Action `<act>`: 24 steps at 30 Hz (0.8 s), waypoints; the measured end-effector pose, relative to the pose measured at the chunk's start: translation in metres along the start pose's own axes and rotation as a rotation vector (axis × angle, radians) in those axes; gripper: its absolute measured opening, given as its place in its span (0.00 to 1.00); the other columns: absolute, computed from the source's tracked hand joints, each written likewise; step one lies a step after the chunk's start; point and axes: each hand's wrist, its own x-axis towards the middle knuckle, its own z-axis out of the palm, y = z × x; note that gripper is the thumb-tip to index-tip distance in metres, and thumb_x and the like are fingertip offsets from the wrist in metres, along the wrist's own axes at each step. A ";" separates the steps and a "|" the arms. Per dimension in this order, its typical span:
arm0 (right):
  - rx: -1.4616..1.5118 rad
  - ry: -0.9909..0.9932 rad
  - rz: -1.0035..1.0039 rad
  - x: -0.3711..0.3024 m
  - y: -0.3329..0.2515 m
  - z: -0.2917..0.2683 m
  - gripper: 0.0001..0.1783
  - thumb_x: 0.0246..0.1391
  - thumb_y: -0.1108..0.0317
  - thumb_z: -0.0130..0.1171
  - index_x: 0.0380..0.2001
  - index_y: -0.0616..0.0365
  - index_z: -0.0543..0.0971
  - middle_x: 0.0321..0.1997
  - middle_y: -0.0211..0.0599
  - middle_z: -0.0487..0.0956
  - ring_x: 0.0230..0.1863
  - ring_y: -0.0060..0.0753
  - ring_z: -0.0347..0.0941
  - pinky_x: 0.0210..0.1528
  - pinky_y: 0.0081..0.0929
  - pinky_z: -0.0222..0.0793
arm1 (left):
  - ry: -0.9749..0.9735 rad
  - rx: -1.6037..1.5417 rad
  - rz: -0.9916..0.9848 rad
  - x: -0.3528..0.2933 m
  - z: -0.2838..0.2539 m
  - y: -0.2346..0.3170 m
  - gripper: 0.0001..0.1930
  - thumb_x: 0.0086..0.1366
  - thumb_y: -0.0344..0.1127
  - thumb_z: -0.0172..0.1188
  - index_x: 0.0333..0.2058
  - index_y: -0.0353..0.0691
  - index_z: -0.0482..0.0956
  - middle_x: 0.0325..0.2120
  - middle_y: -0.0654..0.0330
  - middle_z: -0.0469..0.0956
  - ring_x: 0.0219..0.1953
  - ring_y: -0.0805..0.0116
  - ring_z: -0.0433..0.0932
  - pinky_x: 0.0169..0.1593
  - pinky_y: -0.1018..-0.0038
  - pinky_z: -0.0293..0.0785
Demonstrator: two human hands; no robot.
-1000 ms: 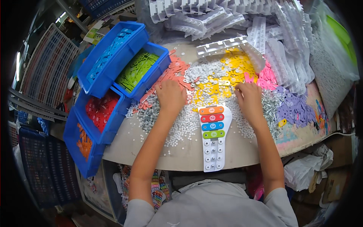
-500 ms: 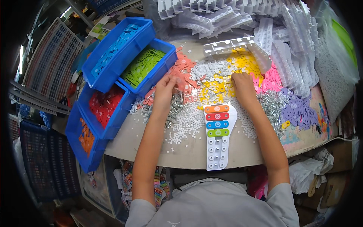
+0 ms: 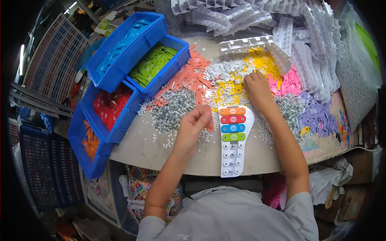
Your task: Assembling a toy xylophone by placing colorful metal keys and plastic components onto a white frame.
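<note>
My left hand (image 3: 192, 130) pinches a coral plastic strip (image 3: 208, 117) just left of the white board. My right hand (image 3: 257, 89) reaches to the edge of the yellow strip pile (image 3: 263, 62). Its fingers are drawn together beside a yellow strip (image 3: 238, 85); whether they grip it is hidden. Between my forearms lies the white foot-shaped board (image 3: 248, 120). Across its upper part sit an orange strip (image 3: 232, 111), a red strip (image 3: 233, 119), a blue strip (image 3: 233, 128) and a green strip (image 3: 233, 137). Below them, white rings and metal pins (image 3: 232, 154) show on the board.
Blue bins (image 3: 138, 86) of coloured strips stand at left. Around the hands lie coral strips (image 3: 189, 72), metal pins (image 3: 171, 110), white rings (image 3: 225, 70), pink strips (image 3: 291, 83) and purple strips (image 3: 319, 116). White boards (image 3: 309, 64) are stacked at the back right.
My left hand has come from the coral pile toward me and rightward, bringing a coral strip beside the board. My right hand has shifted slightly at the yellow strips.
</note>
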 end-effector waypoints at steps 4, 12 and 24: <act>-0.013 -0.061 0.102 -0.004 0.007 -0.016 0.07 0.60 0.69 0.59 0.39 0.60 0.78 0.32 0.44 0.78 0.40 0.54 0.74 0.46 0.44 0.71 | -0.012 -0.002 0.177 -0.015 -0.004 -0.005 0.06 0.72 0.34 0.62 0.38 0.38 0.77 0.28 0.63 0.80 0.29 0.76 0.77 0.33 0.80 0.71; 0.750 -0.192 0.549 -0.017 0.006 -0.042 0.08 0.67 0.72 0.54 0.47 0.62 0.73 0.27 0.34 0.78 0.30 0.20 0.75 0.34 0.23 0.71 | 0.002 -0.042 -0.025 -0.034 -0.008 -0.009 0.05 0.69 0.30 0.63 0.40 0.36 0.80 0.30 0.62 0.81 0.29 0.75 0.78 0.33 0.82 0.71; 0.966 -0.346 0.687 -0.116 -0.072 -0.136 0.02 0.70 0.73 0.50 0.41 0.60 0.71 0.26 0.26 0.70 0.27 0.15 0.63 0.31 0.17 0.59 | -0.073 0.632 0.215 -0.041 0.008 -0.025 0.06 0.62 0.30 0.69 0.36 0.36 0.88 0.29 0.63 0.81 0.34 0.74 0.74 0.38 0.76 0.68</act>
